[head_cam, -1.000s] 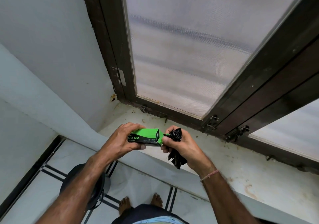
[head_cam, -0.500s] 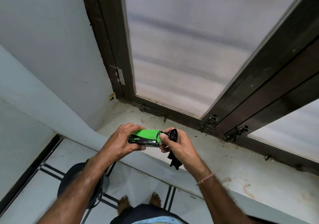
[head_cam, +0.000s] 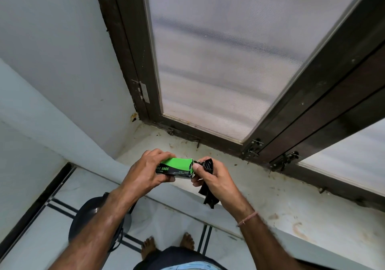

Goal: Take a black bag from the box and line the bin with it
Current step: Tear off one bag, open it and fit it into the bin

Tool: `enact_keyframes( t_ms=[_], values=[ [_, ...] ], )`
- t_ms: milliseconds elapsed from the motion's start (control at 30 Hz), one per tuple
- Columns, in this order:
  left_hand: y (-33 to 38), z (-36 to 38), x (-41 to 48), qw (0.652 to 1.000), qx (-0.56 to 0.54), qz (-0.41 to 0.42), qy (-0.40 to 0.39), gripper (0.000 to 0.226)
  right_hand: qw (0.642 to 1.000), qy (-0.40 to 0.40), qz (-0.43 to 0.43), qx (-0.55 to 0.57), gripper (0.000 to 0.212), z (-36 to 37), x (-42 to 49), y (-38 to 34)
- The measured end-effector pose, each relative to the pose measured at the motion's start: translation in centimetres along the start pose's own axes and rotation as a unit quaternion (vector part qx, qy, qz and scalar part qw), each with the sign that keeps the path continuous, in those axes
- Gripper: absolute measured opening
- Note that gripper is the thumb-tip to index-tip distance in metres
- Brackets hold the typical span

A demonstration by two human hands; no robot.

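Left hand [head_cam: 143, 169] grips a green-and-black cardboard box [head_cam: 177, 166]; right hand [head_cam: 216, 178] pinches a crumpled, glossy black plastic bag [head_cam: 208, 194] hanging below its fingers.

The box [head_cam: 177, 166] lies in the left grip [head_cam: 145, 171], above the near edge of the window sill [head_cam: 291, 196], with its open end pointing right. The right grip [head_cam: 214, 180] is just right of that end, its thumb touching it, and holds the bag [head_cam: 209, 199]. Part of the bag bunches above the thumb and its tail hangs below the palm. The window [head_cam: 218, 61] stands behind the sill. On the floor [head_cam: 62, 196] below, the bin [head_cam: 91, 213] sits under the left forearm, left of the person's feet [head_cam: 148, 246].
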State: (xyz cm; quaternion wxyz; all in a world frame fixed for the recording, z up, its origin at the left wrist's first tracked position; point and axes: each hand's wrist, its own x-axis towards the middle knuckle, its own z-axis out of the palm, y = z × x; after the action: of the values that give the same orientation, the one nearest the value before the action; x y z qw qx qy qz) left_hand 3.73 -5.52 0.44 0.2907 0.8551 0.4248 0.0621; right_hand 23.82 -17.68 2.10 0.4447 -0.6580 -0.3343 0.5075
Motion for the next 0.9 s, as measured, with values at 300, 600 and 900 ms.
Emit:
enact_keyframes(
  t_ms=[300, 600, 900],
  values=[
    [0.9, 0.9, -1.0, 0.999, 0.028, 0.002, 0.033, 0.055, 0.987, 0.081, -0.001, 0.142, 0.017, 1.6, 0.3, 1.3],
    [0.6, 1.0, -0.6, 0.995, 0.061, -0.043, 0.064, 0.057, 0.993, 0.084, -0.029, 0.081, 0.022, 2.5, 1.0, 2.2],
    [0.5, 1.9, 1.5, 0.986, 0.130, -0.093, 0.045, 0.063, 0.997, 0.077, -0.029, -0.005, 0.036, 3.0, 2.9, 3.3]
  ],
)
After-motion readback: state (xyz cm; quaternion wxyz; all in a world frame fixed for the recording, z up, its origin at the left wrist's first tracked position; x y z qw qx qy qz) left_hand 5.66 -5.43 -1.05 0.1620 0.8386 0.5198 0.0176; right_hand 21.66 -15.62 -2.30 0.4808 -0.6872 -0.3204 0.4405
